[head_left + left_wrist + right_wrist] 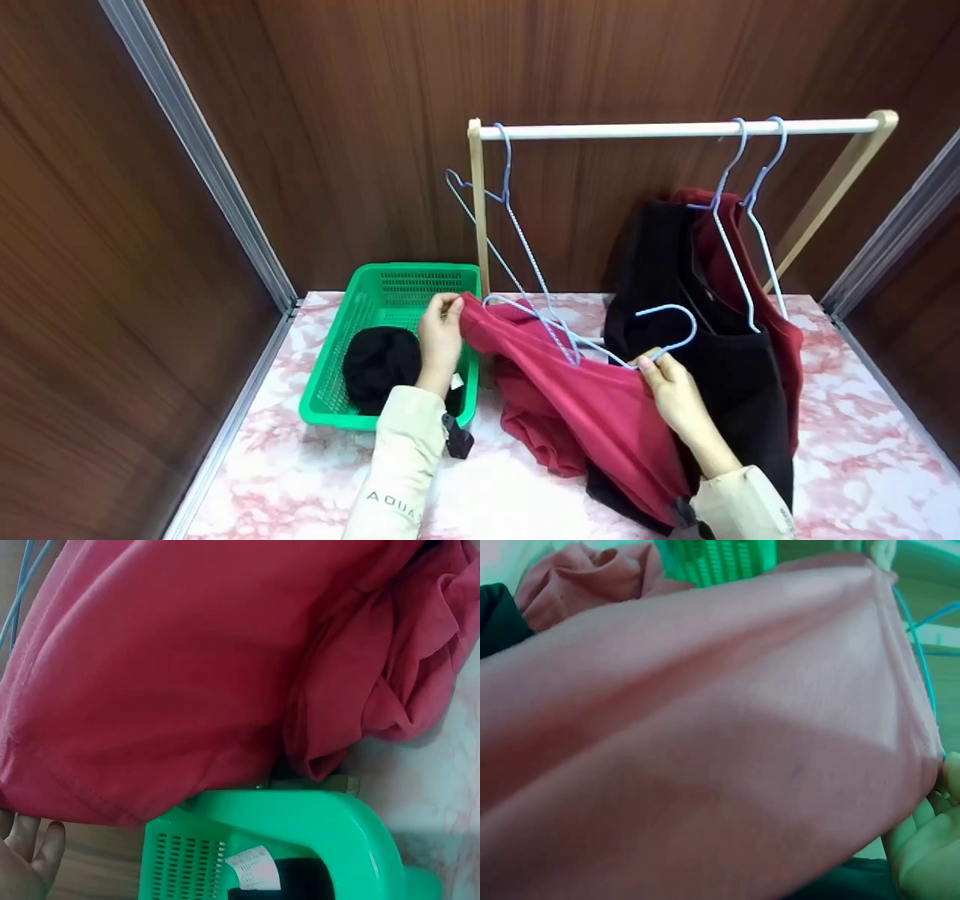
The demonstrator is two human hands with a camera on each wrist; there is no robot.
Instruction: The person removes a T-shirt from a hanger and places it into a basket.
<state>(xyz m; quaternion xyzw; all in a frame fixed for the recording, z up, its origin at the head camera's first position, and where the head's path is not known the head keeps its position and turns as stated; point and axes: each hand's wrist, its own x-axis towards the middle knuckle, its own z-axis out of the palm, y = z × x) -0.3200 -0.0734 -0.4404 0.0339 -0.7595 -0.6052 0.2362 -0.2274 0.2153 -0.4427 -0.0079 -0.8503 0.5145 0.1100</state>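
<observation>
A red garment (570,397) with a stitched edge is stretched between my two hands, its lower part bunched on the table. My left hand (441,334) pinches its left corner above the green basket. Over on the right, my right hand (675,390) pinches the other end of the edge together with a light blue wire hanger (679,341). That hanger lies along the garment's top edge, its hook pointing up and right; part of it is hidden by cloth. In the right wrist view the cloth (727,727) spreads taut from the fingers.
A green basket (322,397) holds a rolled black cloth (381,367). Behind stands a rack with a white rail (615,131). A bare blue hanger (517,217) hangs at its left, overlapping the red garment in view. Black trousers (720,397) and another red garment (791,352) hang right.
</observation>
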